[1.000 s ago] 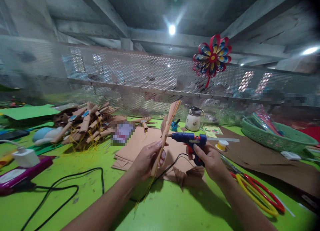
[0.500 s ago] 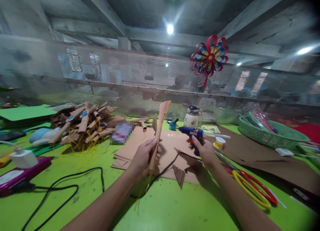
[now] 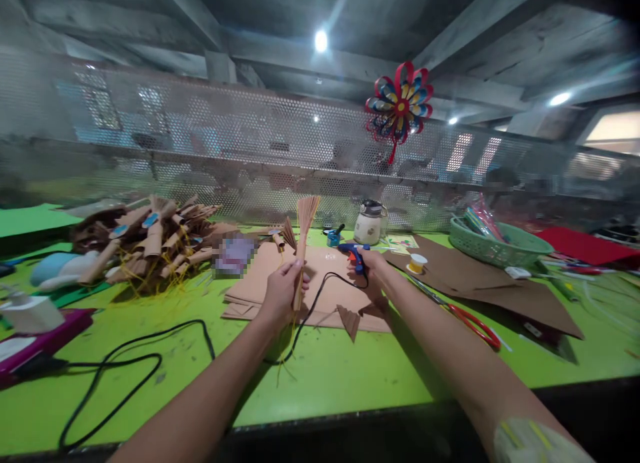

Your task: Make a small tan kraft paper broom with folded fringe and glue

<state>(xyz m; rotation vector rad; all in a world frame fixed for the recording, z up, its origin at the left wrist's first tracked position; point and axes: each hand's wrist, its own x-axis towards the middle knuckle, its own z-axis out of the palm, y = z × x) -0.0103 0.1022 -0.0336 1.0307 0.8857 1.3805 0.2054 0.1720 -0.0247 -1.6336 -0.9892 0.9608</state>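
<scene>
My left hand (image 3: pixel 281 291) is closed around a pleated brown paper fan piece (image 3: pixel 303 233) held upright, with thin yellow strands hanging below it. My right hand (image 3: pixel 369 268) grips a blue glue gun (image 3: pixel 352 251), stretched out low over a stack of brown paper sheets (image 3: pixel 327 291). The gun's black cord (image 3: pixel 150 346) runs left across the green table (image 3: pixel 350 376). A folded brown paper piece (image 3: pixel 349 319) lies near the sheets' front edge.
A pile of finished brown paper rolls (image 3: pixel 145 239) sits at the left. A white jar (image 3: pixel 369 224), yellow tape roll (image 3: pixel 417 262), green basket (image 3: pixel 497 246), red-handled scissors (image 3: pixel 470 321) and large brown sheet (image 3: pixel 495 286) lie right. A paper pinwheel (image 3: pixel 399 106) hangs on the mesh screen.
My right hand has moved the glue gun away from the fan piece, forward and down toward the paper sheets. The left hand has kept the fan piece upright. The view has pulled back.
</scene>
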